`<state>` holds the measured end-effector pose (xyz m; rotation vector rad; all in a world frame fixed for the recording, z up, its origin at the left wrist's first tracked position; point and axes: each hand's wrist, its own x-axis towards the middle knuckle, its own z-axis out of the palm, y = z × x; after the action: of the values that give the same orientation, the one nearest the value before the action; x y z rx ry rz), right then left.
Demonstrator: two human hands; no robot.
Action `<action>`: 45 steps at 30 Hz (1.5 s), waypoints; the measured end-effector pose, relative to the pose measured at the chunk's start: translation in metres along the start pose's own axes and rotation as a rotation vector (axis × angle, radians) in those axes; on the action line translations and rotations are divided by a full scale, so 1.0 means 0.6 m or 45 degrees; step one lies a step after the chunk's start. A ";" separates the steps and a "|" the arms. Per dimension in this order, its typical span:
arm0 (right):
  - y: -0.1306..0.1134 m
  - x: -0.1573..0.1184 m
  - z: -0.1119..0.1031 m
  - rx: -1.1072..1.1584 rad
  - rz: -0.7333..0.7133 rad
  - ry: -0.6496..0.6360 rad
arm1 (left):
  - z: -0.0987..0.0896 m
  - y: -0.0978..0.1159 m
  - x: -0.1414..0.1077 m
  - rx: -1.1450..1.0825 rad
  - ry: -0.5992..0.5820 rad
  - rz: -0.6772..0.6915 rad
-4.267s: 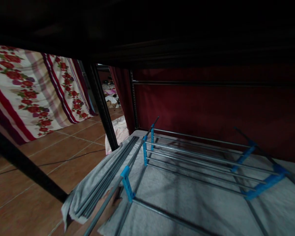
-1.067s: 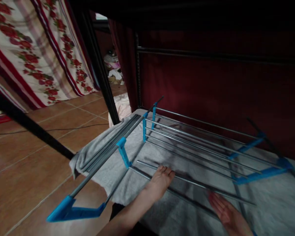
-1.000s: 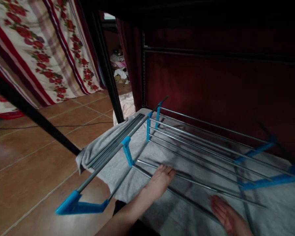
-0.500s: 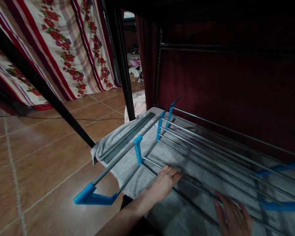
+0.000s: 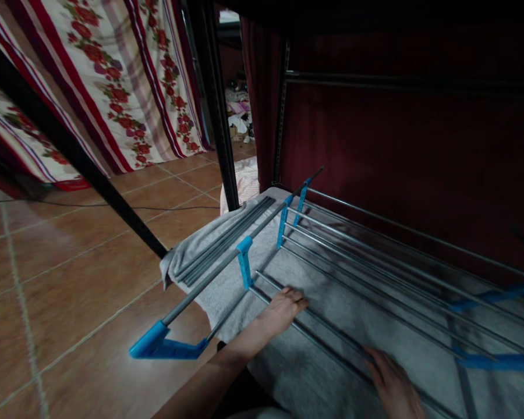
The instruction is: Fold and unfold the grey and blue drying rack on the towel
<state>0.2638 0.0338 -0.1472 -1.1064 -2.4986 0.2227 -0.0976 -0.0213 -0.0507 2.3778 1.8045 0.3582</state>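
A grey metal rod (image 5: 332, 331) lies across the near side of a rack frame with blue plastic brackets (image 5: 244, 262). Its left end stands just beside the nearest upright bracket; whether it touches the bracket I cannot tell. My left hand (image 5: 283, 308) is closed over this rod near that end. Farther right, my right hand (image 5: 393, 384) curls over the same rod, its lower part cut off by the frame edge. Several more rods (image 5: 353, 235) run between the brackets on the far side. The whole rack rests on a grey blanket (image 5: 327, 291).
A bundle of loose grey rods (image 5: 227, 241) lies on the blanket's left edge. Black metal posts (image 5: 220, 110) and a slanted bar (image 5: 78, 151) frame the bed. A dark red curtain (image 5: 397, 157) hangs behind. The tiled floor (image 5: 91, 302) carries a thin cable (image 5: 166, 208).
Both hands have shifted slightly to the left with the near rod. The rod's left end now sits a little higher and apart from the bracket's base. My right hand has closed more around the rod.
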 end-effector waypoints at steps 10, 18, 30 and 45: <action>-0.016 0.022 -0.013 0.269 0.182 -0.166 | -0.004 -0.011 0.001 -0.062 -0.101 -0.020; -0.010 0.024 -0.012 0.358 0.247 -0.255 | -0.013 -0.009 0.006 -0.071 -0.137 0.007; -0.052 0.038 -0.043 0.303 0.342 -0.333 | -0.012 -0.006 0.012 -0.091 -0.147 0.016; -0.118 0.083 -0.100 0.115 0.532 -0.292 | 0.032 -0.069 0.038 -0.170 -0.115 0.033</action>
<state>0.2107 0.0218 -0.0568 -1.6356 -2.3876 0.6030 -0.1248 0.0128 -0.0771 2.2901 1.6578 0.3563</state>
